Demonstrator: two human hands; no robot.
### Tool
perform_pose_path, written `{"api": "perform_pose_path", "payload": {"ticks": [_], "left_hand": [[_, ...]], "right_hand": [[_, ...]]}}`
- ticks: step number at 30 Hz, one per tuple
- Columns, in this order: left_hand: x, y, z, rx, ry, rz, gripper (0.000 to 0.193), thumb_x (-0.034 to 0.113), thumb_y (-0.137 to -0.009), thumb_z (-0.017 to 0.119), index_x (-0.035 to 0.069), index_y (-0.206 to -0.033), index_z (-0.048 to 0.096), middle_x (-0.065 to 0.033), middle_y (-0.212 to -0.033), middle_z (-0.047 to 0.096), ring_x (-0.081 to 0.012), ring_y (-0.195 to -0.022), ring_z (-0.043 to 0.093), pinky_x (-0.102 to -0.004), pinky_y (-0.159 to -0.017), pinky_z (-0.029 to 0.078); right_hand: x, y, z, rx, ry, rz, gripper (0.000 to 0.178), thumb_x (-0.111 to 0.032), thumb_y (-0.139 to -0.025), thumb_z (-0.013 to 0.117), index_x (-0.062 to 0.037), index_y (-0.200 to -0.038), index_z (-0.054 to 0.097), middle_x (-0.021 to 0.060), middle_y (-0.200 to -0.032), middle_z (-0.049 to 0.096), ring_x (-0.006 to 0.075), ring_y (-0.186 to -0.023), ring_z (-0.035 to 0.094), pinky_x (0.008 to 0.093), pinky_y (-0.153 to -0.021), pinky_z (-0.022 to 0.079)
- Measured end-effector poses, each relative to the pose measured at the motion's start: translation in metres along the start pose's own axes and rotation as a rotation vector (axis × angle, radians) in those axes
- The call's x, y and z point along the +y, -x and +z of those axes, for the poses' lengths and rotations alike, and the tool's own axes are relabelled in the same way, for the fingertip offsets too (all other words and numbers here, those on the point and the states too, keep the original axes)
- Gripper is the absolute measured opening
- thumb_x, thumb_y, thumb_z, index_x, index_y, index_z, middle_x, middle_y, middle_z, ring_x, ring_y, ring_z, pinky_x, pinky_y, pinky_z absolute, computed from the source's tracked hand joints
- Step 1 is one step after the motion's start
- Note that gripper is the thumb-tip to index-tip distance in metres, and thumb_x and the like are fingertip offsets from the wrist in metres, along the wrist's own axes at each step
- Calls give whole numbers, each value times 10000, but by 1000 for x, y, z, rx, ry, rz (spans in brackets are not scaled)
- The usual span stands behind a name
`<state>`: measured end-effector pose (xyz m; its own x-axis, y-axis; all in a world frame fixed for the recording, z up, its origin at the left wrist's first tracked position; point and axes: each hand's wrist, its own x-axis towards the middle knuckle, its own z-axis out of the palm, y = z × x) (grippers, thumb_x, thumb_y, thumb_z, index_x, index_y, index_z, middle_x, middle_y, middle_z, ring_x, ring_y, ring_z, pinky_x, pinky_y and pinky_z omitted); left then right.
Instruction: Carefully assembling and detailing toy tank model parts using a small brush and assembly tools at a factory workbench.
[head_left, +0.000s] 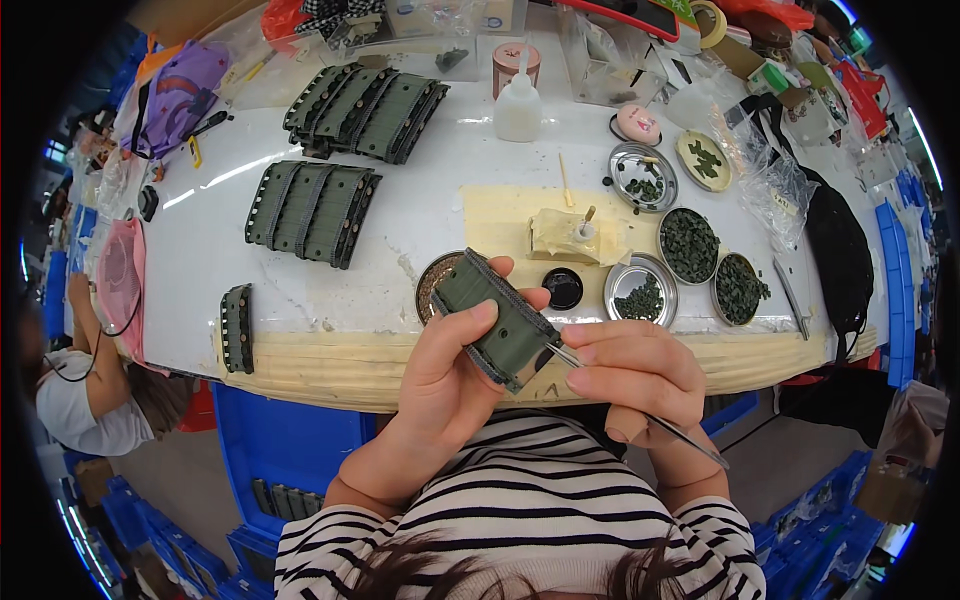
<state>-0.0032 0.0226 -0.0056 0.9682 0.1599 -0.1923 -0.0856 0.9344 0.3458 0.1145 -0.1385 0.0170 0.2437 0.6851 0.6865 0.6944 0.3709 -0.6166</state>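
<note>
My left hand (440,365) grips a curved dark green plastic part (505,330) with dark ridged edges, its thumb pressed on the top face. In my right hand (645,375) is a pair of metal tweezers (690,438), held slantwise. Their tips meet the part's right-hand edge; whether they pinch a small piece there is too small to tell. Behind the part, partly covered by it, stands a round tin (430,285). Just beyond my fingers sits a small black round dish (563,289). Further right, a metal dish (640,305) holds small dark green pieces.
Stacked green curved parts (365,110) lie far left, with another group (312,210) nearer and a single narrow part (237,328) by the table edge. A white squeeze bottle (518,108), a taped yellow block (575,238), several piece-filled tins (690,245) and spare tweezers (790,298) stand around.
</note>
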Motion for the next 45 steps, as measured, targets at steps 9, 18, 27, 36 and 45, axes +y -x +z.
{"api": "perform_pose_path", "payload": {"ticks": [9, 18, 27, 36, 45], "left_hand": [[-4, -1, 1, 56, -18, 16, 400, 157, -923, 508, 90, -1309, 428, -177, -1192, 574, -227, -1084, 584, -370, -927, 485], [-4, 4, -1, 27, 87, -20, 410, 170, -926, 507, 105, -1322, 424, -162, -1190, 574, -224, -1084, 583, -373, -926, 485], [-6, 3, 0, -35, 128, -6, 425, 178, -927, 497, 108, -1336, 404, -171, -1177, 576, -245, -1066, 591, -378, -913, 490], [21, -9, 9, -74, 59, 86, 493, 262, -966, 460, 113, -1414, 318, -223, -1317, 488, -263, -1129, 578, -377, -935, 490], [23, -10, 0, -161, 565, -89, 508, 422, -972, 443, 45, -1313, 433, -233, -1258, 494, -234, -1112, 574, -289, -908, 550]], "right_hand": [[1, 7, 8, 39, 70, -13, 360, -193, -787, 680, 19, -1074, 635, 132, -1022, 602, 323, -1013, 633, 372, -818, 540], [0, 1, 12, 67, 133, -59, 301, -279, -938, 544, 1, -939, 656, 118, -946, 614, 312, -902, 662, 336, -728, 541], [0, 6, 14, 93, 113, -48, 342, -319, -945, 534, 2, -921, 654, 121, -950, 613, 312, -882, 669, 336, -719, 552], [-6, -1, 6, 244, -88, -19, 405, -285, -808, 659, -9, -1101, 612, 129, -1042, 600, 314, -973, 646, 367, -793, 545], [-13, -4, 6, 104, 86, -20, 396, -336, -788, 684, -33, -1042, 658, 112, -993, 618, 296, -948, 659, 355, -756, 558]]}}
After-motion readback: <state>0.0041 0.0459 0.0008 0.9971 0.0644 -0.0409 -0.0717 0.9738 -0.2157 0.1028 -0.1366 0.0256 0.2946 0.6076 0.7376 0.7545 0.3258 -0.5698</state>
